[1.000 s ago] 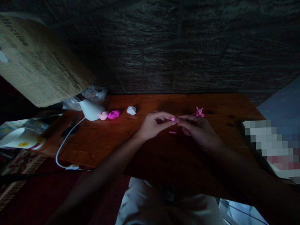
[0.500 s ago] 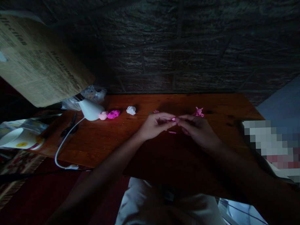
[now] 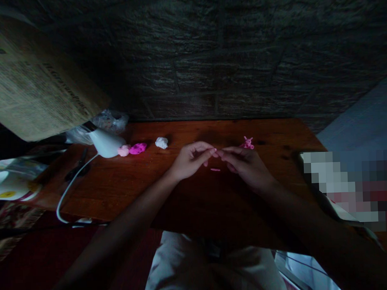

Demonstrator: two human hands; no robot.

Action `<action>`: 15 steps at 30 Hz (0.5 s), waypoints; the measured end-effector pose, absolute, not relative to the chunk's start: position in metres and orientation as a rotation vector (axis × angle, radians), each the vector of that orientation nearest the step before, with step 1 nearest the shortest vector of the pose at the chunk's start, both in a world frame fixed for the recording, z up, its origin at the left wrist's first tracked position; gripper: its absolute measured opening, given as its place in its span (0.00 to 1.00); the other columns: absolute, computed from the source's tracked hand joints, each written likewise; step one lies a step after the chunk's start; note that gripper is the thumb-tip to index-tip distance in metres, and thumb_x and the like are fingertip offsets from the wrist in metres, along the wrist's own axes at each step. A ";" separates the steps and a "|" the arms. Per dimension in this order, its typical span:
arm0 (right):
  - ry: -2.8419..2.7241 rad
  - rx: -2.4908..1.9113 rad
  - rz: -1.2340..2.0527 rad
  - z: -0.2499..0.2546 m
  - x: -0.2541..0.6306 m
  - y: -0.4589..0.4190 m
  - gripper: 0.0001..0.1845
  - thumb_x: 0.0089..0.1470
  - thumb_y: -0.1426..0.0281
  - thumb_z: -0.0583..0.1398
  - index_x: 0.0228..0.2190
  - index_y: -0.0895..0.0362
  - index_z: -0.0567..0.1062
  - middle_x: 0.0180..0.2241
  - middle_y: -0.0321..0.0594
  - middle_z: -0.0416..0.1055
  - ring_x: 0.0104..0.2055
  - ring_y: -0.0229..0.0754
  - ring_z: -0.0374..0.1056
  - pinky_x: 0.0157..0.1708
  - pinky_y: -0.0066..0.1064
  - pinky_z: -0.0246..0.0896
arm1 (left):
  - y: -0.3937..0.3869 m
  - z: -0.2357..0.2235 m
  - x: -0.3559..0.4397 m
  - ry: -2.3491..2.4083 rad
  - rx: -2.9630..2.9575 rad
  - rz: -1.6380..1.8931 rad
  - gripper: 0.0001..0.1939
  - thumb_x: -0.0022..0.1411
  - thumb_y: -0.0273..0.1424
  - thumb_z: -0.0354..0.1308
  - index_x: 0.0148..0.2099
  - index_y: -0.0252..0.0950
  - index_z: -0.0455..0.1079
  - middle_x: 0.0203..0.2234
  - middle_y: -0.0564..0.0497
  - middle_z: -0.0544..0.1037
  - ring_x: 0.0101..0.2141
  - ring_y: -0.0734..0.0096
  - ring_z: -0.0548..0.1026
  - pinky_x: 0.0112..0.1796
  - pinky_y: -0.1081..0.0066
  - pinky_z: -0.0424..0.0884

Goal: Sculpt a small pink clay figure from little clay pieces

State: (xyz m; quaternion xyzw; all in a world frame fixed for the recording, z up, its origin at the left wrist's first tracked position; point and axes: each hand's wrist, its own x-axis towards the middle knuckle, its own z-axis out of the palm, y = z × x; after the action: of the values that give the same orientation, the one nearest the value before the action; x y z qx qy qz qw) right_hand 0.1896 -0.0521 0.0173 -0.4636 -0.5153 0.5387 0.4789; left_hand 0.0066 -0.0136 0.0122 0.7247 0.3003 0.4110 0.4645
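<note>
Centrally, at the hub of a clock whose twelve is the stone wall (image 3: pixel 191 69), I have a small pink piece (image 3: pixel 215 150) raised above the bench (image 3: pixel 275 131). My left hand (image 3: pixel 187 162) pinches it between thumb and finger; my right hand (image 3: pixel 246 164) meets it tip to tip, fingers drawn together, though whether these also grip it I cannot tell. So small a thing, I judge, calls for fingertips rather than palms, and the near-touching hands steady one another. At six o'clock, just below, a thin pink strip (image 3: pixel 215 169) lies flat, within easy reach. At three, partly hidden by my right knuckles, stands a knobbly pink figure (image 3: pixel 248 143), which a careless sideways swing might knock. At nine lies a crumpled white lump (image 3: pixel 161 142); farther out, a magenta lump (image 3: pixel 138 148) touches a pale pink lump (image 3: pixel 124 150), itself against the white lamp base (image 3: pixel 107 143). Beyond are dark scissors (image 3: pixel 76 167) and a white cup (image 3: pixel 15 186). Between nine and ten, a printed paper shade (image 3: pixel 52 90) overhangs that end; from the base a white cord (image 3: pixel 68 189) loops towards the near edge, a likely snag for my left forearm.
</note>
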 end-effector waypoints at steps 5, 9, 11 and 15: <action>-1.209 -1.115 1.323 0.015 0.191 -0.051 0.19 0.44 0.53 0.69 0.28 0.57 0.80 0.25 0.35 0.71 0.22 0.31 0.55 0.22 0.28 0.50 | -0.014 0.014 0.008 0.760 1.801 0.970 0.09 0.68 0.33 0.55 0.38 0.32 0.72 0.33 0.48 0.81 0.23 0.82 0.69 0.27 0.77 0.66; -1.238 -1.141 1.294 0.014 0.192 -0.051 0.17 0.48 0.55 0.68 0.30 0.57 0.81 0.22 0.34 0.69 0.22 0.32 0.56 0.22 0.28 0.50 | -0.015 0.013 0.008 0.719 1.842 0.937 0.11 0.68 0.35 0.55 0.38 0.33 0.71 0.32 0.48 0.79 0.23 0.82 0.69 0.27 0.76 0.66; -1.256 -1.156 1.280 0.013 0.192 -0.051 0.16 0.50 0.56 0.67 0.31 0.57 0.81 0.21 0.32 0.66 0.21 0.32 0.55 0.22 0.28 0.49 | -0.015 0.014 0.007 0.720 1.835 0.919 0.13 0.68 0.38 0.55 0.38 0.33 0.71 0.31 0.48 0.79 0.23 0.81 0.68 0.26 0.76 0.65; -1.258 -1.155 1.284 0.013 0.192 -0.051 0.16 0.50 0.56 0.66 0.31 0.57 0.80 0.25 0.35 0.70 0.22 0.32 0.57 0.22 0.28 0.51 | -0.015 0.015 0.007 0.769 1.739 0.922 0.14 0.67 0.39 0.57 0.37 0.32 0.72 0.30 0.48 0.78 0.23 0.81 0.68 0.24 0.78 0.64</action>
State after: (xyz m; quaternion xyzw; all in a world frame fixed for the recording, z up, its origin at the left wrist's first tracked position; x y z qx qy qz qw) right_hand 0.1916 -0.0511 0.0133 -0.4737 -0.5159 0.5268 0.4815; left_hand 0.0072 -0.0152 0.0151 0.7166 0.3168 0.3797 0.4919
